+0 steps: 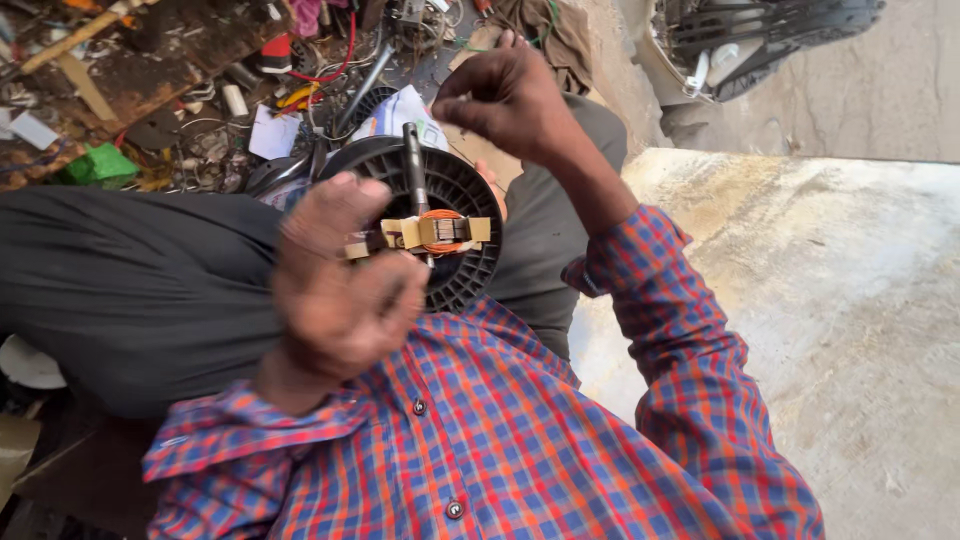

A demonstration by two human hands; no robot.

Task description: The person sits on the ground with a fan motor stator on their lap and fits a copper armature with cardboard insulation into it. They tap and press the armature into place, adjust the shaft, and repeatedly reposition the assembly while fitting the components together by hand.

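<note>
My left hand (335, 285), blurred by motion, grips the left end of a small motor coil (442, 231), a yellowish frame wound with orange copper wire. The coil sits on a round black ribbed fan housing (470, 270) resting on my lap, with a dark metal shaft (414, 160) sticking up from it. My right hand (510, 95) is raised above and behind the housing with its fingertips pinched together. I cannot see anything between those fingers. My checked red and blue shirt fills the bottom of the view.
A heap of scrap parts, wires and papers (270, 95) lies ahead on the left, with a green piece (98, 165) among them. A pale concrete slab (830, 300) spreads to the right. A dark wire fan guard (760, 35) lies at the top right.
</note>
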